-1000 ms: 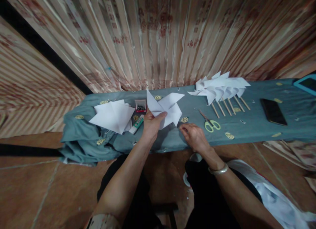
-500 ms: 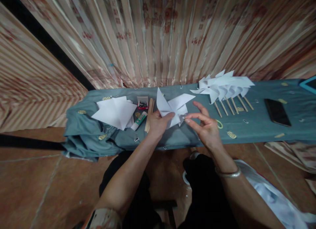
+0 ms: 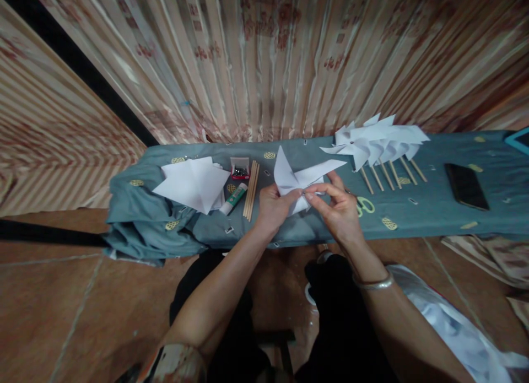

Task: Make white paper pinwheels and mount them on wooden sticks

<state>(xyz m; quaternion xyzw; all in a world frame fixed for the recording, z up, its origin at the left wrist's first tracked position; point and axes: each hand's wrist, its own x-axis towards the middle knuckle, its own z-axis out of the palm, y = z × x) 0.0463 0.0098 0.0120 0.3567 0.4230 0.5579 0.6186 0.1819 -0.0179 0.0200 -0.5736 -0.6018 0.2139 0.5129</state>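
My left hand (image 3: 275, 209) is closed on a white paper pinwheel (image 3: 285, 171), thumb pressed near its middle, with the pointed blades standing out. My right hand (image 3: 336, 209) pinches a tiny dark pin against the pinwheel's centre, its fingertips meeting my left thumb; the pin itself is mostly hidden. Left of the hands lie several wooden sticks (image 3: 251, 191), a small open box of pins (image 3: 239, 169) and a green-and-white glue stick (image 3: 233, 199). Scissors with light green handles (image 3: 366, 205) rest just beyond my right hand.
Folded white paper squares (image 3: 192, 184) are stacked on the left of the cloth-covered table (image 3: 421, 217). Several pinwheels on sticks (image 3: 380, 143) lie overlapped at the back right. A dark phone (image 3: 466, 185) lies farther right. A curtain (image 3: 264, 69) hangs behind the table.
My right hand has moved left and brought the pin from beside the pinwheel to its centre. The pinwheel has shifted slightly right in my left hand. More of the scissors shows.
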